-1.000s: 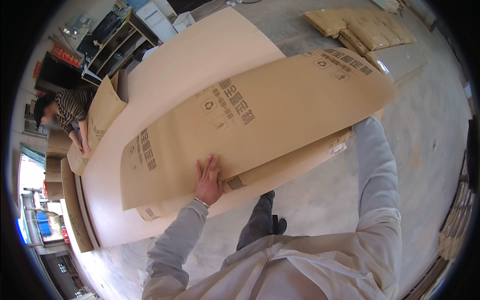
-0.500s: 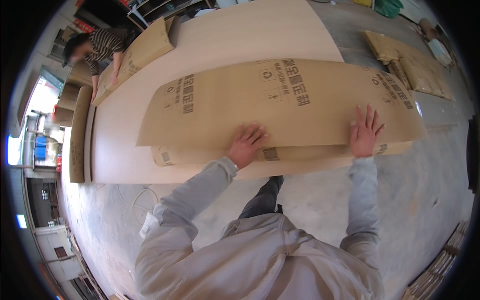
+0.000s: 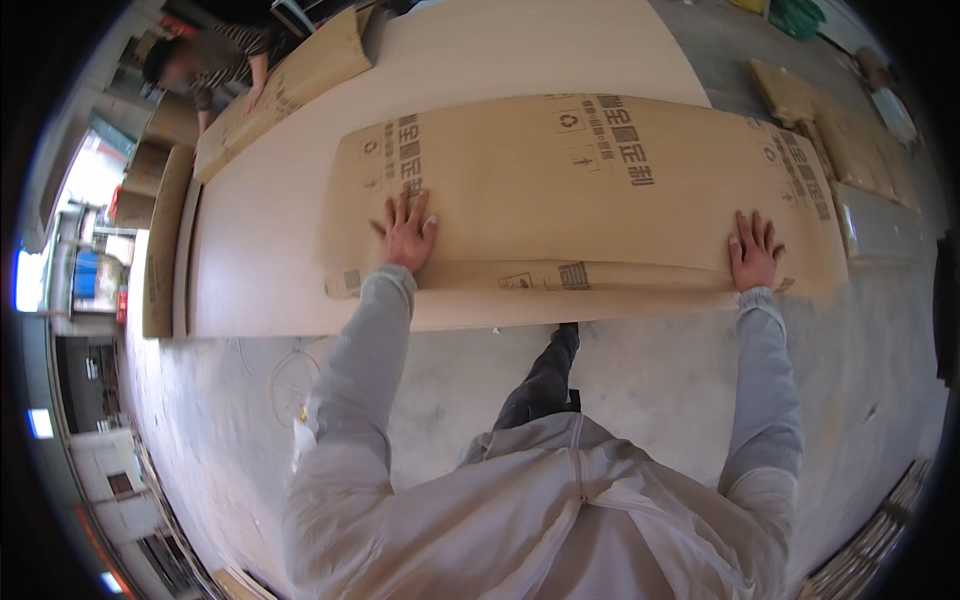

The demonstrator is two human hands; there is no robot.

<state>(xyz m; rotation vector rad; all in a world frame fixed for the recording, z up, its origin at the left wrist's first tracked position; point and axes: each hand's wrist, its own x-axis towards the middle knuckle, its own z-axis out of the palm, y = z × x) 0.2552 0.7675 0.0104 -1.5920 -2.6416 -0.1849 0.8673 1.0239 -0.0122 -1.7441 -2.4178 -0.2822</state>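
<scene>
A long brown cardboard wrap with dark print lies on a pale table, folded along its near edge. My left hand rests flat with spread fingers on the left part of the cardboard. On the right part, close to the near edge, my right hand also lies palm down, fingers apart. Between the two hands the near side bends down into a printed side strip. Whatever the cardboard covers is hidden.
A co-worker in a striped top leans over another cardboard piece at the far left. A cardboard roll stands by the table's left end. Wrapped brown packages lie at the far right. Stacked strips are at lower right.
My left hand has moved left and farther onto the cardboard, and my right hand slightly right. The near flap, raised before, now lies lower. The co-worker's hand has shifted along the other piece.
</scene>
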